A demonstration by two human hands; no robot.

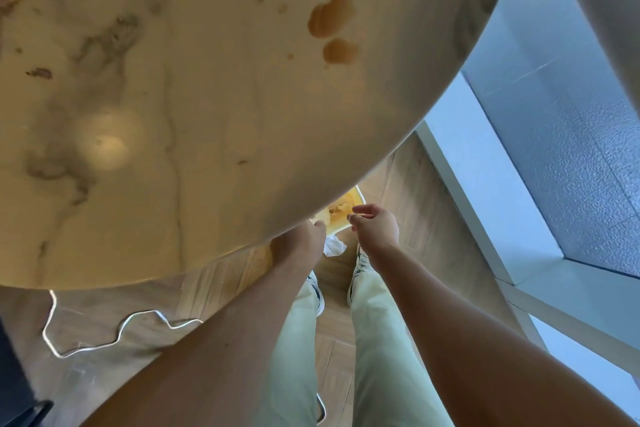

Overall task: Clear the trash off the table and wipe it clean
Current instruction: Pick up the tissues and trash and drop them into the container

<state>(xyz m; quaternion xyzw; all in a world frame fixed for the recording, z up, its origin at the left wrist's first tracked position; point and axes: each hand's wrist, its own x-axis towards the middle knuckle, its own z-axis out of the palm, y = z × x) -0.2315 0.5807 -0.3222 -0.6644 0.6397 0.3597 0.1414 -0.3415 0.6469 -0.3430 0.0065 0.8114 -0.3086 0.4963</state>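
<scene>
Because the bin sits on the floor below the bench edge, we reach both hands down: our left hand grips its rim, our right hand hovers loosely pinched, seemingly empty. Brown spills await wiping.

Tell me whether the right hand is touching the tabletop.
Apart. The head view shows the right hand below the tabletop edge, over the floor, beside a yellow-stained container, with wood floor visible between hand and edge.
</scene>
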